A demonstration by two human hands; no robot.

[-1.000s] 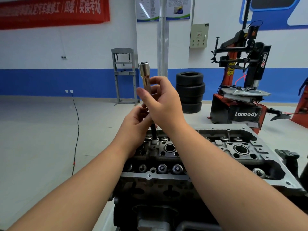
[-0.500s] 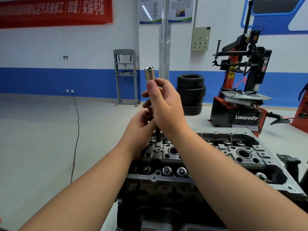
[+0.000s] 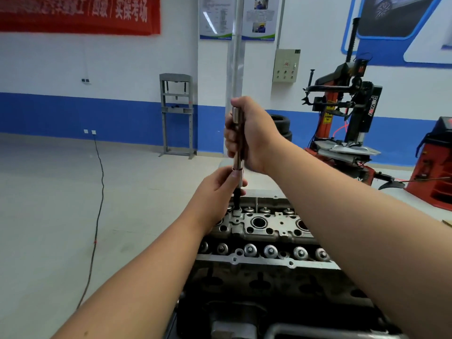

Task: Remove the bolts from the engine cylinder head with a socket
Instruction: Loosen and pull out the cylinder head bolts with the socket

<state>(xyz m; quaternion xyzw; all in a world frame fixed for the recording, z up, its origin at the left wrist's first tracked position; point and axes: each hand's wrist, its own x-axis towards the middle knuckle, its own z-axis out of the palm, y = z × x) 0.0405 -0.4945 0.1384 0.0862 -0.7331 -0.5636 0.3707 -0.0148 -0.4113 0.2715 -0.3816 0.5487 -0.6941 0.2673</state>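
Note:
A grey aluminium engine cylinder head (image 3: 256, 231) lies below me on the engine block. A long silver socket extension (image 3: 237, 143) stands upright over the head's far left part. Its dark lower end sits on a bolt (image 3: 236, 211) there. My right hand (image 3: 252, 135) grips the upper shaft, fingers wrapped round it. My left hand (image 3: 217, 192) pinches the lower shaft just above the head. The bolt itself is mostly hidden by the tool's tip.
A row of valve springs (image 3: 269, 250) runs along the head's near side. Behind stand a red and black tyre changer (image 3: 342, 123), stacked tyres (image 3: 283, 128), a grey press frame (image 3: 176, 113) and a red machine (image 3: 437, 162). A black cable (image 3: 97, 192) crosses the floor at left.
The socket tool has come more upright, and my right hand has slid up the shaft to near its top. My left hand stays at the lower shaft.

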